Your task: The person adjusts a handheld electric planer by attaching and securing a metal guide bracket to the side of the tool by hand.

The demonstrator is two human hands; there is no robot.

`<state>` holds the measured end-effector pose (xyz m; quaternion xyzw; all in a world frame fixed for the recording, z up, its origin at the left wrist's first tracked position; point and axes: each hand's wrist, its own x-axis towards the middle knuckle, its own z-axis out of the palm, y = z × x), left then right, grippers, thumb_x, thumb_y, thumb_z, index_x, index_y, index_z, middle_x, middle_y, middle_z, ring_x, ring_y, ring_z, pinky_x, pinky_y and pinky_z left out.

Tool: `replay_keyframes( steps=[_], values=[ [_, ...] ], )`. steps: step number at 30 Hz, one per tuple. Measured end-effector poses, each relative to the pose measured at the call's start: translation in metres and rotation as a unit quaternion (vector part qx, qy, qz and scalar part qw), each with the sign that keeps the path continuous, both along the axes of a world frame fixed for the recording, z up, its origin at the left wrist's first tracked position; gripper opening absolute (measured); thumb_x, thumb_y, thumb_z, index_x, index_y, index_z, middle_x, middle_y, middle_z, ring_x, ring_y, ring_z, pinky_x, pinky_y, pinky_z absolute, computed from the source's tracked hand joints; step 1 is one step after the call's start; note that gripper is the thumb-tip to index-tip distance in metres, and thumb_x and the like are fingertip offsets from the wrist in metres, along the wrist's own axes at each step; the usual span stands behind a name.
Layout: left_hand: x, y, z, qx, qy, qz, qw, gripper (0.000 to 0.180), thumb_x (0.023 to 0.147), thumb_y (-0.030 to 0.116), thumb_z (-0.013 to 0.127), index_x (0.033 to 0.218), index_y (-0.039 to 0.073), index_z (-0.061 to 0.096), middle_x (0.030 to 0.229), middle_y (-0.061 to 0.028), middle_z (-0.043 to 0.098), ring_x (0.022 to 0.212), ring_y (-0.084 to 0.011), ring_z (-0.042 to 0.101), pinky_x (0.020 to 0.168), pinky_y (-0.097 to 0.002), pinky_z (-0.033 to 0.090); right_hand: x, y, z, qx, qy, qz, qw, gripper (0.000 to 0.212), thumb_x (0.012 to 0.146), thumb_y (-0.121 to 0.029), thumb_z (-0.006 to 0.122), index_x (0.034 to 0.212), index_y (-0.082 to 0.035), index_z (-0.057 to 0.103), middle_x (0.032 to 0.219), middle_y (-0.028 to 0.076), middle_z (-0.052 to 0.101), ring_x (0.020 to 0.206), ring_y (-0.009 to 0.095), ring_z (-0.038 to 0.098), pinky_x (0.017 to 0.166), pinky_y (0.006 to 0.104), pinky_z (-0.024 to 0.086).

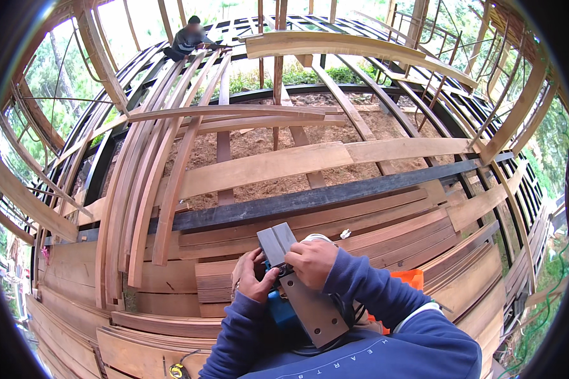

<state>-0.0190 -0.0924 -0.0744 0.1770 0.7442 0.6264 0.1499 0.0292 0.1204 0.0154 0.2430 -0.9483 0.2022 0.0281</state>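
Observation:
An electric hand planer lies sole-up against my lap, its flat grey metal base toward me and its blue body partly showing beneath. My left hand is closed round the planer's left side, with the thumb at the dark gap between the two base plates. From the other side my right hand bends its fingers in a pinch at that same gap, beside the front plate. Whatever those right fingertips grip is hidden.
Stacked brown boards lie around me. A black metal beam crosses ahead, with long planks resting over it at left. Beyond is an open frame above bare soil. Another person crouches far off. A yellow tape measure sits near my left.

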Motion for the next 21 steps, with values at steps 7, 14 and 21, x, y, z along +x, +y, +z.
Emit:
replay_keyframes(
  steps=[7, 14, 21],
  values=[
    [-0.004, -0.002, -0.018, 0.114, -0.051, -0.030, 0.992, 0.075, 0.086, 0.016, 0.076, 0.145, -0.006, 0.035, 0.138, -0.0205, 0.053, 0.127, -0.0274, 0.054, 0.108, -0.0398, 0.043, -0.001, 0.000, -0.013, -0.064, 0.015, -0.012, 0.998, 0.009, 0.086, -0.013, 0.063, 0.089, -0.004, 0.063, 0.087, 0.016, 0.062, 0.083, 0.034, 0.066, 0.074, 0.0433, 0.054],
    [0.000, -0.002, -0.007, 0.119, -0.021, -0.042, 0.992, 0.080, 0.085, 0.017, 0.077, 0.147, -0.007, 0.033, 0.140, -0.0209, 0.052, 0.128, -0.0276, 0.053, 0.109, -0.0398, 0.042, 0.006, -0.001, -0.012, -0.112, 0.048, -0.027, 0.992, 0.009, 0.082, -0.010, 0.066, 0.089, -0.005, 0.067, 0.088, 0.014, 0.063, 0.083, 0.033, 0.065, 0.075, 0.0425, 0.054],
    [0.007, -0.004, 0.020, 0.078, 0.014, -0.029, 0.996, 0.074, 0.090, 0.017, 0.071, 0.148, -0.006, 0.032, 0.141, -0.0216, 0.051, 0.130, -0.0272, 0.050, 0.110, -0.0380, 0.038, 0.012, -0.010, -0.006, -0.101, 0.067, -0.071, 0.990, 0.009, 0.078, -0.011, 0.072, 0.084, -0.005, 0.069, 0.085, 0.012, 0.064, 0.083, 0.032, 0.065, 0.077, 0.0421, 0.053]
  ],
)
